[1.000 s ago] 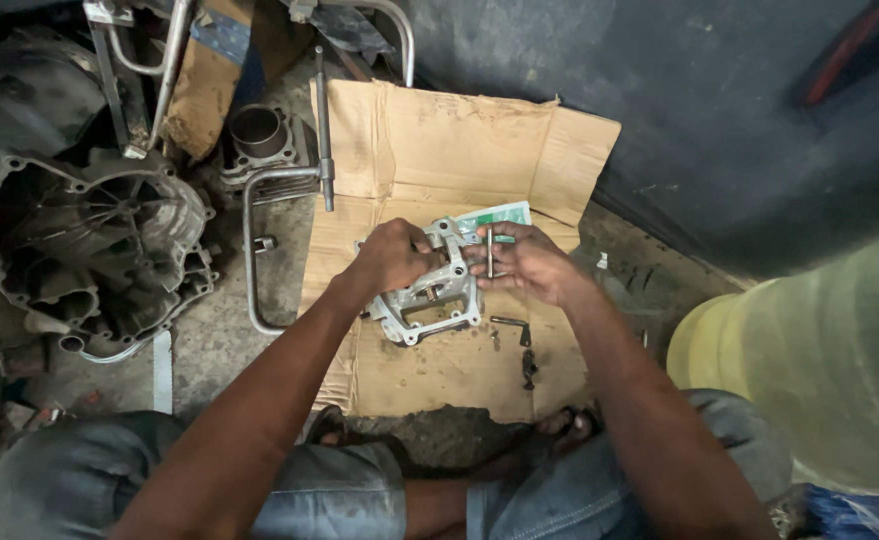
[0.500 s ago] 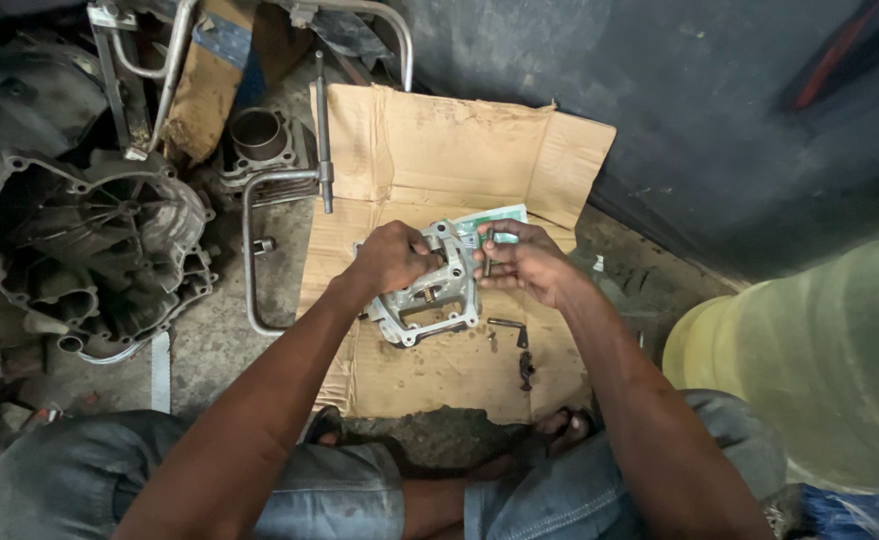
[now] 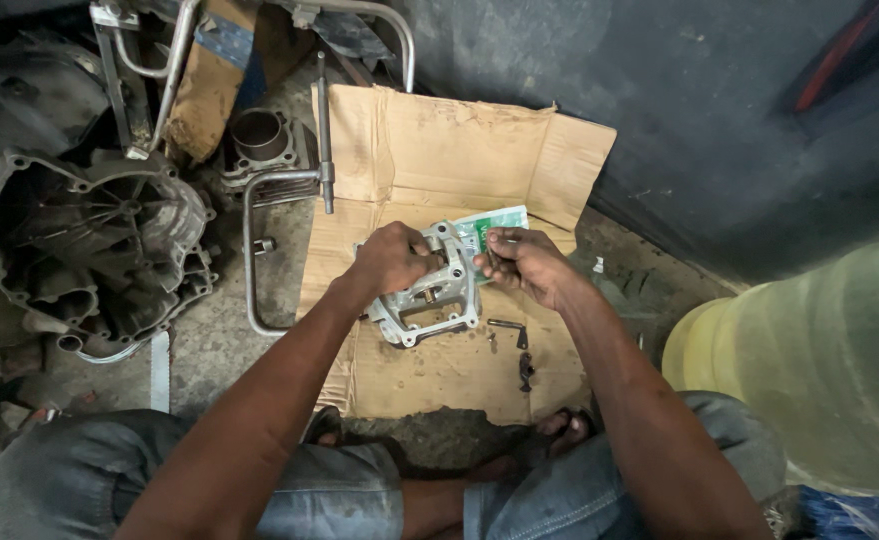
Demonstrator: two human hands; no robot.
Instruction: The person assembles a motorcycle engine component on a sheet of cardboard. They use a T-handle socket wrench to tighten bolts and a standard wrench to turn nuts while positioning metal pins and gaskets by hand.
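A flat brown cardboard box (image 3: 439,150) lies opened out on the floor, its flaps spread wide. On it, near the middle, lies a small green and white packet (image 3: 494,222), flat and nearly square. A metal part covers its left edge. Another piece of brown cardboard (image 3: 199,95) leans at the top left.
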